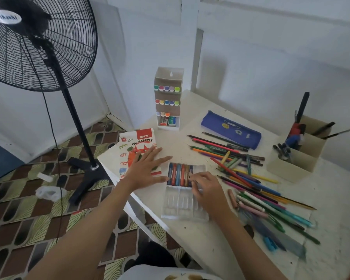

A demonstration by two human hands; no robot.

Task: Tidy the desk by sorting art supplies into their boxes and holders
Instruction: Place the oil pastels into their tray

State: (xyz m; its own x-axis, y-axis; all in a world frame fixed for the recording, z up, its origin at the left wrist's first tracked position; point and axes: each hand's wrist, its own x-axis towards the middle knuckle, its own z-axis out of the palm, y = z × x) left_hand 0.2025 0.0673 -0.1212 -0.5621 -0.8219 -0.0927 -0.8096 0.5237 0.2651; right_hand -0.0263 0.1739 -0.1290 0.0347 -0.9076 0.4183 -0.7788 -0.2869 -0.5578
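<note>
A clear plastic pastel tray (182, 207) lies on the white desk, its far half filled with several oil pastels (178, 173). My right hand (205, 188) rests on the tray's right side, fingertips pinching at a pastel there. My left hand (148, 168) lies flat with fingers spread, partly on the oil pastels box (133, 144) and touching the tray's left edge. A heap of coloured pencils and pens (251, 178) is scattered to the right.
A white marker rack (168, 100) stands at the back. A blue pencil case (230, 130) lies behind the pencils, a cardboard holder (301, 156) with pens at far right. A black standing fan (38, 43) is on the floor left of the desk edge.
</note>
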